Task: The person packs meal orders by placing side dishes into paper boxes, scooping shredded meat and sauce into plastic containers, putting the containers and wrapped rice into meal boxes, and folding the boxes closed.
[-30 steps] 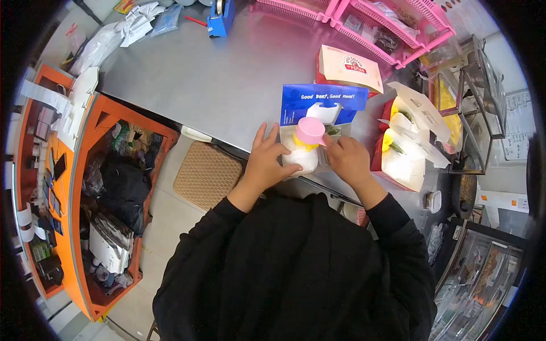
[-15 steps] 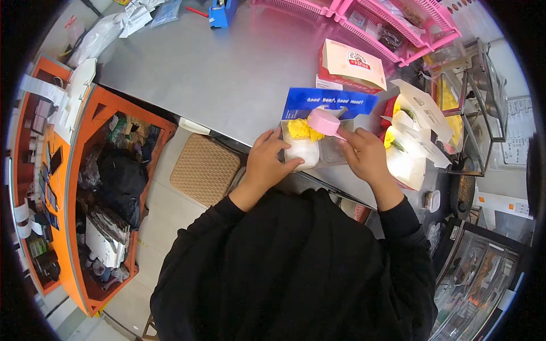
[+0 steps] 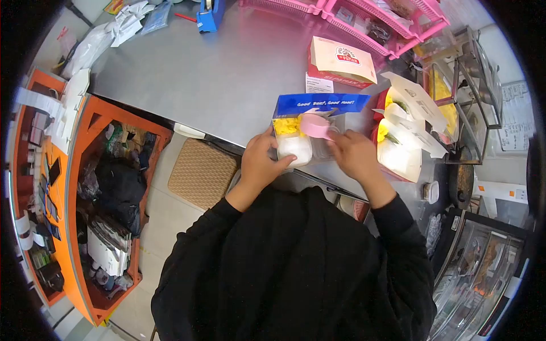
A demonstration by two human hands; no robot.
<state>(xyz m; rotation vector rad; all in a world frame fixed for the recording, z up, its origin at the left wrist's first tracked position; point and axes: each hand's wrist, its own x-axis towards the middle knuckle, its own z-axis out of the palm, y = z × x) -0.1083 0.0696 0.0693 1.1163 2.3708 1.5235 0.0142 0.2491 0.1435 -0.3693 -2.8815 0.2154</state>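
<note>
A takeaway box stands near the front edge of the steel counter, its blue lid [image 3: 322, 104] raised at the back. White rice [image 3: 295, 150] fills its left front, with crumbly yellow food, like scrambled egg [image 3: 286, 125], behind. My left hand [image 3: 263, 161] grips the box's left side, thumb at the front by the rice. In my right hand [image 3: 355, 155] is the handle of a pink scoop [image 3: 314, 125], its bowl against the right edge of the yellow food. A clear plastic container [image 3: 336, 124] fills the box's right part, partly hidden by scoop and hand.
Two open boxes with rice and yellow food [image 3: 400, 153] stand at the right. Behind is a closed printed box [image 3: 344, 59], with pink baskets [image 3: 375, 25] beyond. A blue tape dispenser [image 3: 210, 16] sits at the back left. A stool [image 3: 202, 170] is below the counter's left edge.
The pink scoop has tipped and lowered toward the yellow food, my right hand moving with it. My left hand stays at the box. The whole view has shifted slightly.
</note>
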